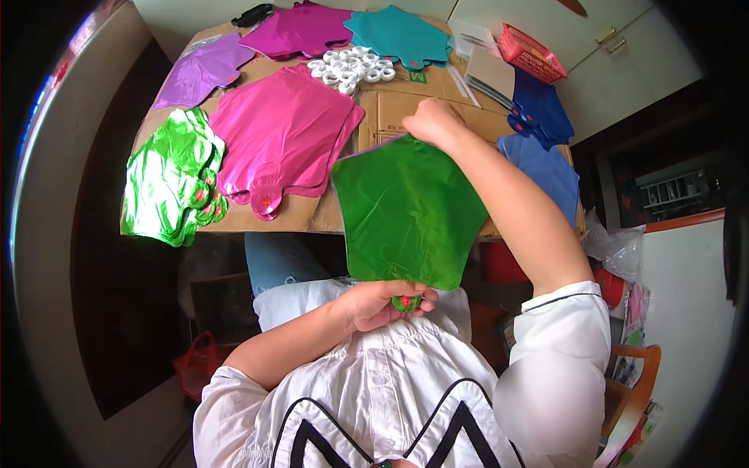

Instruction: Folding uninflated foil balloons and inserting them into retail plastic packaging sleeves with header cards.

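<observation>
A flat green foil balloon (pixel 409 210) is stretched between my two hands at the table's near edge. My left hand (pixel 378 306) pinches it low, close to my waist, around the small tab with a red mark (pixel 406 302). Further up, the fingers of my right hand (pixel 433 123) are closed on the balloon's top edge, over the cardboard. Part of that edge shows a thin purple-grey rim. To its left lie a stack of pink foil balloons (pixel 285 132) and a shiny pile of green ones (pixel 168 179).
Cardboard (pixel 312 214) covers the table. Purple (pixel 203 70), magenta (pixel 296 30), teal (pixel 402 37), dark blue (pixel 542 105) and lighter blue foil balloons (pixel 546 171) lie around it. White ribbon rolls (pixel 351 69) are heaped mid-table. A red basket (pixel 532 53) stands back right.
</observation>
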### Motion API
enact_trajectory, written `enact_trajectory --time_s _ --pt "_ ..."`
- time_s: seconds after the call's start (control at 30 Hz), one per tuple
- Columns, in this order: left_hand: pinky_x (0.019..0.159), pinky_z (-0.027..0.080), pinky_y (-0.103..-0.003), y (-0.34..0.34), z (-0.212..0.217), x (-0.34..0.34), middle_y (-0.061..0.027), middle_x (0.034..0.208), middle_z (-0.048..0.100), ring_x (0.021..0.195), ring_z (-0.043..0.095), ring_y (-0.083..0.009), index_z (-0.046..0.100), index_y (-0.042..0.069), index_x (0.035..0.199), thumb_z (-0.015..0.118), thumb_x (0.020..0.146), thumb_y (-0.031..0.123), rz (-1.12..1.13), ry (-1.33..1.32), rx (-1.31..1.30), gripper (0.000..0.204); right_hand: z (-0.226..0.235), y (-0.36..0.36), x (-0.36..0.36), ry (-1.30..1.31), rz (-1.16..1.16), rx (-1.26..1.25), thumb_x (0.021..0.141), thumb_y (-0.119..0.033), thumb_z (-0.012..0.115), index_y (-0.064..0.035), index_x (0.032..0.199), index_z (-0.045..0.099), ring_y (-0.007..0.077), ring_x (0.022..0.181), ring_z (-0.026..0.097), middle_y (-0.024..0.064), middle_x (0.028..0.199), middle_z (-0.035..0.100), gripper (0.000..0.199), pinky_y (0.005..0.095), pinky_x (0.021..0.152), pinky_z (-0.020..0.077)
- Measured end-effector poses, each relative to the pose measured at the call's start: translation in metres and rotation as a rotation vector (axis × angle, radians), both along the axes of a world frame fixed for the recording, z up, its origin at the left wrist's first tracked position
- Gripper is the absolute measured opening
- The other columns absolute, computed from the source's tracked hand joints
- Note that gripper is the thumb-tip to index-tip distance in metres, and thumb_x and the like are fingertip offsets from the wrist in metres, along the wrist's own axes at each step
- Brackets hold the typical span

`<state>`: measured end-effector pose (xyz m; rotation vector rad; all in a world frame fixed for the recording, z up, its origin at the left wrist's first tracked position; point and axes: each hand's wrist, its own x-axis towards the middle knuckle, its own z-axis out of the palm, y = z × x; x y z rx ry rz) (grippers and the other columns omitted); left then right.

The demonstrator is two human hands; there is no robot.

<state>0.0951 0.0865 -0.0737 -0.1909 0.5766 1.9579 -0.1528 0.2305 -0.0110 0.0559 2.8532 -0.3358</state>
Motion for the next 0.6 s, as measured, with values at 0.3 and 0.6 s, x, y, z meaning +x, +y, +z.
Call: enact_trajectory --time_s 0.3,0.6 --pt "0.075 0.050 -0.025 0.005 -0.019 -0.002 -0.0037 0.091 0.062 0.081 0.059 -0.0130 0.062 0.004 0.098 0.065 0.091 0.015 0.031 -0.025 0.009 0.013 -0.011 0.021 -0.003 -0.108 -0.069 -0.582 0.080 -0.025 0.068 0.0010 0.075 0.065 0.0163 0.062 0.061 0.0100 0.074 0.065 0.027 0.0325 0.056 0.0498" --pt "0.081 0.051 -0.029 0.004 -0.012 -0.009 -0.0070 0.098 0.064 0.087 0.062 -0.0161 0.062 0.004 0.104 0.064 0.092 0.015 0.039 0.007 0.028 0.017 -0.005 0.025 0.006 -0.124 0.077 -0.587 0.074 -0.003 0.064 -0.0011 0.085 0.068 0.0150 0.066 0.061 0.0083 0.077 0.066 0.012 0.0310 0.058 0.0482"
